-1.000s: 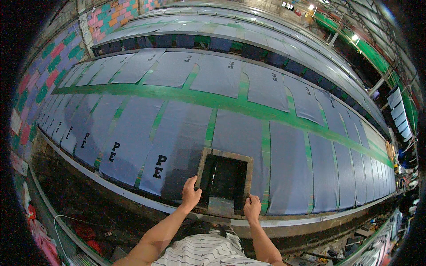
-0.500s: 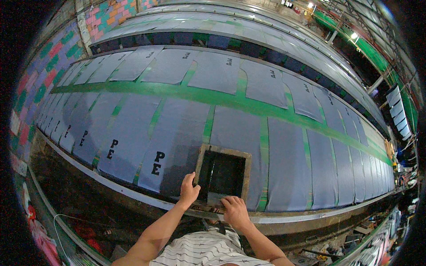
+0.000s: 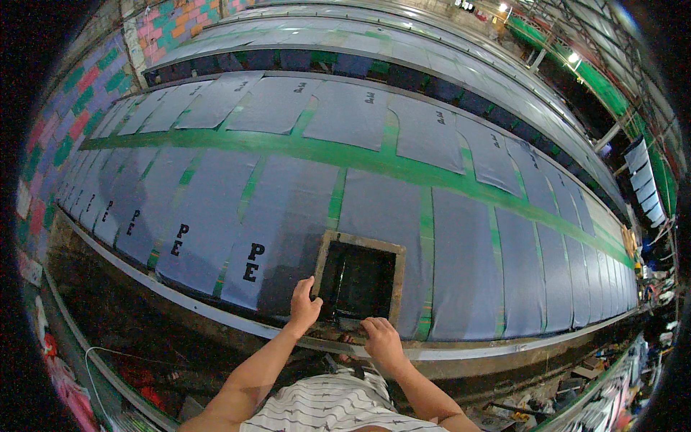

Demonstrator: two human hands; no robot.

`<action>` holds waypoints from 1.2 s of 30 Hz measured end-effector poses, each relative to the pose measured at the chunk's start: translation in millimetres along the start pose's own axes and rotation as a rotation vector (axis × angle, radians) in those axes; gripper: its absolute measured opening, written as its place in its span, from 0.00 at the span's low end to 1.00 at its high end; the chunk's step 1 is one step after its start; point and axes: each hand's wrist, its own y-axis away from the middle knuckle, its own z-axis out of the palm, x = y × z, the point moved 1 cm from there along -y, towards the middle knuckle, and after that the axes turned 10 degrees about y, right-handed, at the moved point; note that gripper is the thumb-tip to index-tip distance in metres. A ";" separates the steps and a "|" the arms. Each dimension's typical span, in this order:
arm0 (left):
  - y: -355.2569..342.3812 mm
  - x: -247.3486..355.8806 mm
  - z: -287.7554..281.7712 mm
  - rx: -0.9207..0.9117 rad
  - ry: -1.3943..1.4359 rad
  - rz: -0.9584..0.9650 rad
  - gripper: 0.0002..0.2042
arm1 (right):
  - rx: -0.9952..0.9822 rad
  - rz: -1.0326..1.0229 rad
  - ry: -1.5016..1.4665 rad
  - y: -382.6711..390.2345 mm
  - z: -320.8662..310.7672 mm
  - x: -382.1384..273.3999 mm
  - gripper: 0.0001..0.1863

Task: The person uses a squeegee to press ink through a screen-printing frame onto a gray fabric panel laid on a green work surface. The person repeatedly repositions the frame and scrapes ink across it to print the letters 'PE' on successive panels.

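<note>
A square screen frame (image 3: 394, 288) with a dark centre rests on a grey fabric panel (image 3: 286, 209) on the long green-topped table. My left hand (image 3: 306, 306) grips the frame's lower left side. My right hand (image 3: 381, 340) has its fingers curled over a flat grey squeegee-like bar (image 3: 349, 321) at the frame's lower edge, which is partly hidden by that hand. Several panels to the left bear black printing; those just right of the frame look plain.
Further long tables (image 3: 302, 36) with grey panels run parallel behind. A metal rail (image 3: 205, 308) follows the near table edge. A painted block wall (image 3: 68, 137) stands left. Clutter (image 3: 583, 378) lies below at right, near hanging grey panels (image 3: 644, 183).
My right hand has left the frame's right side and moved left to the grey bar, which now shows as a thinner strip. My left hand stays on the frame.
</note>
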 end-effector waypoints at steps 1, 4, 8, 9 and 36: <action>-0.8 1.7 -0.4 -0.014 0.012 -0.014 0.29 | 0.001 -0.020 0.012 1.9 0.0 0.9 0.24; -0.6 2.9 -1.2 -0.020 0.012 -0.007 0.29 | 0.116 -0.128 0.073 2.0 19.6 9.6 0.28; -1.5 5.5 -3.0 -0.027 0.010 -0.009 0.30 | 0.157 -0.121 0.112 -27.8 28.9 24.3 0.29; -1.6 9.3 -3.7 -0.032 0.019 -0.023 0.29 | 0.171 -0.113 0.120 -38.0 29.4 30.7 0.29; 0.7 -8.5 1.2 0.029 0.079 0.118 0.28 | 0.222 0.005 0.052 -149.8 16.0 83.3 0.21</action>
